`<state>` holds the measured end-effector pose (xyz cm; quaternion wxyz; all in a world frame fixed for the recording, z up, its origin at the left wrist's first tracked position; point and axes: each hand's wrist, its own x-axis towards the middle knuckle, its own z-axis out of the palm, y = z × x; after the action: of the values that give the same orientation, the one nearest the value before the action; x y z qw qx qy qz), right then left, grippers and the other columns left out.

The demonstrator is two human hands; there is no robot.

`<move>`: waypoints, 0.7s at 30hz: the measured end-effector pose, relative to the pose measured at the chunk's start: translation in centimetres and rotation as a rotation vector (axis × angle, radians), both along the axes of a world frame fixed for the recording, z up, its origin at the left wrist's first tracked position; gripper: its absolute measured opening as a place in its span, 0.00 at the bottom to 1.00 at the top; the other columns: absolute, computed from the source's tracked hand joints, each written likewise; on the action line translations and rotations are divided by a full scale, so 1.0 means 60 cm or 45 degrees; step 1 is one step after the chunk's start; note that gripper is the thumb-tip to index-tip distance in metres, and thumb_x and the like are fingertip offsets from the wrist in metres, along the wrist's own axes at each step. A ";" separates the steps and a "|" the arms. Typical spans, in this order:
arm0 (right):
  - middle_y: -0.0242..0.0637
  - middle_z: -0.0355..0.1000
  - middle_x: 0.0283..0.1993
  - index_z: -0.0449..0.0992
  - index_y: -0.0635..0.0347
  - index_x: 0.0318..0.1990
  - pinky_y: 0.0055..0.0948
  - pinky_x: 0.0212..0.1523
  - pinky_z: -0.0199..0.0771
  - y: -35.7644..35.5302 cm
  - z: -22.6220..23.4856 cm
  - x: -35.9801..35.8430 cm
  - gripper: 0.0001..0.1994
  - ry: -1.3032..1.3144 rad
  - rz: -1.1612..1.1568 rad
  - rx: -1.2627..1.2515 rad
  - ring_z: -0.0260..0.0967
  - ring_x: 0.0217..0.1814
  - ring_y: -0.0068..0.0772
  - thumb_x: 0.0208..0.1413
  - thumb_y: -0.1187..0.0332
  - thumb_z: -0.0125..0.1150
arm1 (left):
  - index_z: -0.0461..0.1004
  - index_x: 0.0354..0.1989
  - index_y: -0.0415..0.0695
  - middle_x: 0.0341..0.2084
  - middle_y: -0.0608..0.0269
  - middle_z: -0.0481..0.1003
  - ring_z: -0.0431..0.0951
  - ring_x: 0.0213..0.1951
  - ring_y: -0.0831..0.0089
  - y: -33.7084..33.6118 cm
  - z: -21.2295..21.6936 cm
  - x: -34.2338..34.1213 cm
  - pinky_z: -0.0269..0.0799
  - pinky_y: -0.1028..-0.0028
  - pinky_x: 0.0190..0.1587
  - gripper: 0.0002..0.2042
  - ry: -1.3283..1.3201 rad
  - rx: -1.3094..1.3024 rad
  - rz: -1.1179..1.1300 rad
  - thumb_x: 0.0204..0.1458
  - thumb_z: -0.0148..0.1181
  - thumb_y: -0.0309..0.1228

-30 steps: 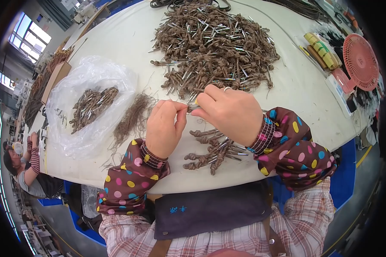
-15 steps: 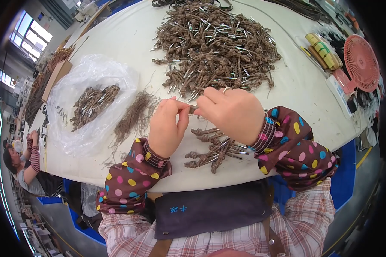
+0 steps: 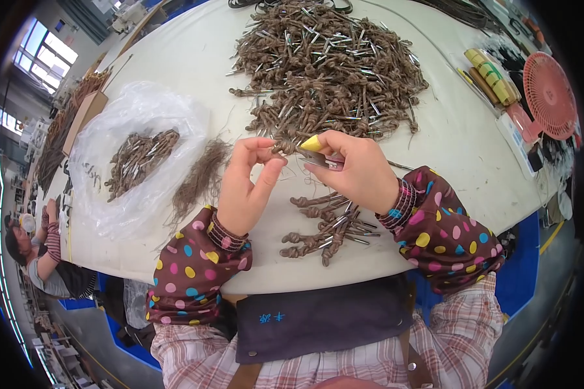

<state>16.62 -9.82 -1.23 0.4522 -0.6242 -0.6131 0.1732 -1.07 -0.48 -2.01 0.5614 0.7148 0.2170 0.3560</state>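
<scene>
My left hand (image 3: 252,181) is closed at the fingertips on a brown knotted cord (image 3: 284,148), its thumb held a little apart below. Close beside the knot, my right hand (image 3: 360,165) grips what look like small metal thread snips (image 3: 315,157); their far parts are hidden by the fingers. A yellow cover (image 3: 312,143) sits on one fingertip of that hand. Fine loose threads hang under the cord. Nearer to me lies a small group of finished-looking knotted cords (image 3: 331,233) with silver metal tips.
A big heap of brown knotted cords (image 3: 331,71) with silver tips covers the table's far middle. To the left are a clear plastic bag (image 3: 175,110) holding more cords and loose thread scraps (image 3: 204,172). A pink fan (image 3: 549,95) stands right. Another person (image 3: 36,249) sits far left.
My right hand has turned and drawn slightly back, so the snips and the yellow fingertip cover now show. My left hand has shifted a little left and its thumb has loosened.
</scene>
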 end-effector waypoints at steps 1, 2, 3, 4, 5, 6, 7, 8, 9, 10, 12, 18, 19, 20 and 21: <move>0.34 0.74 0.29 0.74 0.65 0.41 0.19 0.32 0.70 0.000 0.002 0.001 0.12 0.074 0.015 -0.109 0.69 0.27 0.20 0.49 0.71 0.64 | 0.64 0.46 0.39 0.31 0.63 0.73 0.73 0.34 0.77 -0.002 0.002 0.000 0.69 0.73 0.45 0.12 0.139 0.360 0.091 0.55 0.55 0.24; 0.34 0.75 0.29 0.74 0.67 0.40 0.18 0.32 0.69 0.000 0.002 0.003 0.11 0.148 0.030 -0.217 0.68 0.28 0.16 0.50 0.71 0.63 | 0.65 0.47 0.40 0.30 0.64 0.73 0.74 0.33 0.76 -0.002 0.002 -0.001 0.70 0.70 0.47 0.16 0.276 0.721 0.182 0.50 0.59 0.22; 0.34 0.75 0.29 0.74 0.67 0.40 0.18 0.32 0.69 0.000 0.003 0.005 0.11 0.150 0.029 -0.217 0.68 0.28 0.16 0.50 0.71 0.63 | 0.65 0.47 0.40 0.30 0.64 0.73 0.74 0.33 0.76 0.002 0.002 0.000 0.70 0.70 0.47 0.16 0.278 0.721 0.181 0.50 0.59 0.22; 0.32 0.75 0.29 0.74 0.68 0.39 0.18 0.32 0.68 0.002 0.004 0.008 0.10 0.300 0.090 -0.306 0.68 0.29 0.15 0.51 0.71 0.62 | 0.68 0.45 0.41 0.28 0.64 0.73 0.74 0.32 0.75 0.009 0.003 0.001 0.69 0.67 0.50 0.16 0.280 0.992 0.229 0.46 0.61 0.20; 0.31 0.75 0.29 0.75 0.69 0.38 0.17 0.32 0.68 0.003 0.004 0.010 0.10 0.449 0.151 -0.394 0.67 0.29 0.14 0.52 0.71 0.61 | 0.71 0.43 0.42 0.26 0.65 0.74 0.75 0.30 0.73 0.014 0.003 0.000 0.69 0.63 0.52 0.17 0.279 1.263 0.276 0.42 0.64 0.18; 0.31 0.75 0.29 0.75 0.69 0.38 0.17 0.32 0.68 0.003 0.004 0.011 0.10 0.451 0.148 -0.392 0.67 0.29 0.14 0.52 0.71 0.61 | 0.71 0.43 0.42 0.26 0.65 0.74 0.75 0.30 0.73 0.016 0.005 0.000 0.69 0.63 0.52 0.17 0.279 1.264 0.273 0.42 0.64 0.18; 0.31 0.75 0.29 0.75 0.69 0.38 0.17 0.32 0.68 0.003 0.005 0.013 0.10 0.578 0.189 -0.422 0.68 0.30 0.14 0.52 0.70 0.60 | 0.73 0.39 0.43 0.26 0.65 0.74 0.75 0.29 0.72 0.017 0.008 -0.001 0.68 0.60 0.54 0.14 0.307 1.328 0.282 0.43 0.64 0.19; 0.31 0.75 0.29 0.76 0.69 0.37 0.17 0.33 0.67 0.003 0.005 0.014 0.09 0.705 0.231 -0.450 0.68 0.30 0.14 0.53 0.70 0.60 | 0.76 0.36 0.43 0.26 0.65 0.74 0.75 0.27 0.71 0.018 0.010 -0.001 0.66 0.58 0.56 0.11 0.335 1.392 0.291 0.43 0.64 0.19; 0.31 0.75 0.29 0.76 0.69 0.37 0.17 0.33 0.67 0.004 0.003 0.015 0.09 0.706 0.234 -0.448 0.68 0.30 0.14 0.53 0.70 0.60 | 0.76 0.36 0.43 0.26 0.65 0.74 0.75 0.27 0.71 0.019 0.010 -0.003 0.66 0.58 0.56 0.11 0.337 1.394 0.292 0.43 0.64 0.19; 0.29 0.75 0.28 0.76 0.68 0.35 0.17 0.31 0.65 0.004 0.000 0.016 0.10 0.738 0.277 -0.464 0.66 0.28 0.13 0.53 0.68 0.59 | 0.76 0.34 0.43 0.25 0.64 0.74 0.75 0.27 0.70 0.020 0.010 -0.005 0.69 0.61 0.53 0.09 0.342 1.386 0.277 0.43 0.63 0.19; 0.28 0.74 0.26 0.77 0.68 0.34 0.17 0.28 0.62 0.004 -0.002 0.021 0.11 0.772 0.320 -0.478 0.63 0.27 0.12 0.53 0.66 0.59 | 0.76 0.32 0.42 0.25 0.63 0.74 0.75 0.27 0.69 0.019 0.011 -0.006 0.71 0.64 0.50 0.07 0.347 1.379 0.260 0.44 0.63 0.20; 0.30 0.74 0.28 0.74 0.67 0.38 0.19 0.28 0.64 0.006 -0.016 0.034 0.13 0.771 0.488 -0.584 0.66 0.27 0.15 0.53 0.64 0.60 | 0.73 0.34 0.38 0.26 0.59 0.74 0.75 0.28 0.68 0.010 0.005 -0.008 0.71 0.76 0.34 0.03 0.368 0.788 0.132 0.52 0.57 0.22; 0.32 0.73 0.30 0.72 0.66 0.39 0.22 0.28 0.66 0.002 -0.020 0.031 0.15 0.393 0.324 -0.309 0.68 0.27 0.19 0.53 0.61 0.61 | 0.73 0.34 0.37 0.26 0.59 0.74 0.75 0.29 0.69 0.010 0.007 -0.008 0.70 0.76 0.34 0.03 0.368 0.813 0.138 0.53 0.57 0.23; 0.34 0.73 0.32 0.70 0.64 0.40 0.25 0.28 0.67 -0.002 -0.022 0.028 0.17 0.016 0.157 -0.035 0.70 0.27 0.24 0.53 0.59 0.61 | 0.73 0.34 0.37 0.27 0.59 0.74 0.75 0.29 0.70 0.010 0.008 -0.007 0.70 0.75 0.34 0.03 0.369 0.837 0.144 0.53 0.56 0.23; 0.34 0.73 0.32 0.70 0.64 0.40 0.25 0.28 0.67 -0.009 -0.009 0.022 0.17 0.016 0.158 -0.035 0.70 0.27 0.24 0.53 0.59 0.61 | 0.73 0.34 0.37 0.27 0.59 0.74 0.75 0.29 0.70 0.009 0.010 -0.008 0.70 0.75 0.34 0.03 0.369 0.837 0.146 0.53 0.56 0.23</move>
<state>17.95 -10.33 -1.79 0.4358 -0.5899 -0.6454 0.2133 -1.52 0.07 -1.39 0.2442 0.8869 0.2080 0.3325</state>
